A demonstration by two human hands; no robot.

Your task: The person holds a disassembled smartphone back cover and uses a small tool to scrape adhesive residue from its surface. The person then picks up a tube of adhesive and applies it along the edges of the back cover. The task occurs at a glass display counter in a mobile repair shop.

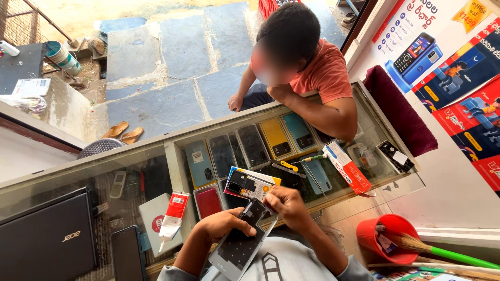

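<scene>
My left hand (225, 225) grips an opened phone body (240, 243) from its left side, with the grey inner frame facing up. My right hand (285, 204) is closed at the phone's top end near the camera cutout, pinching something too small to make out. Both hands hover over the near edge of the glass display counter (130, 158). Just beyond them on the glass lies a colourful card package (252, 183). A yellow-handled tool (288, 166) and a green-handled screwdriver (314, 157) rest further back.
A person in an orange shirt (325, 70) leans on the counter's far side. A red-and-white box (348, 167), a red-and-white tube (173, 212), a black laptop (47, 240) and a dark phone (128, 254) lie on the glass. At right sit a red bucket (385, 239) and a broom (442, 252).
</scene>
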